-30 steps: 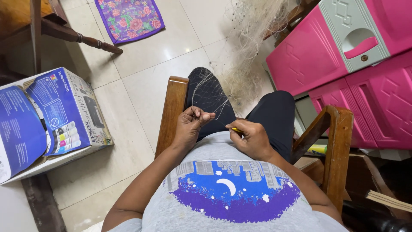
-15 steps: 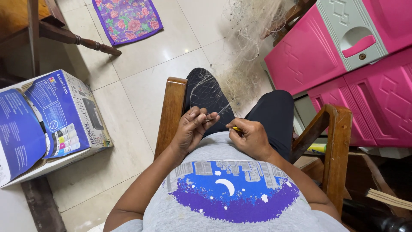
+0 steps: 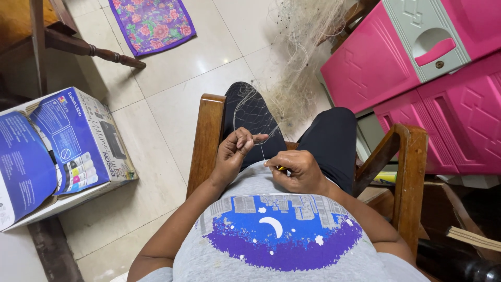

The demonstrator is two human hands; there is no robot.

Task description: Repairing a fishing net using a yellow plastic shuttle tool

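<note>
While draped over lap, net [image 3: 250, 112] pinched by left hand [image 3: 232, 156], right hand [image 3: 297, 171] beside.

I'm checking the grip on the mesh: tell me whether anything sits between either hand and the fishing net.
Nothing visible does. The left hand pinches the fishing net directly, over the lap. The right hand holds a thread of it taut, with a small yellow tool mostly hidden in its fingers.

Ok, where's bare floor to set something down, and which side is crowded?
Bare tiles lie between the cardboard box and the wooden chair, and ahead toward the floral mat. The side by the pink cabinet is crowded: netting is heaped there and runs to the left hand and right hand.
</note>
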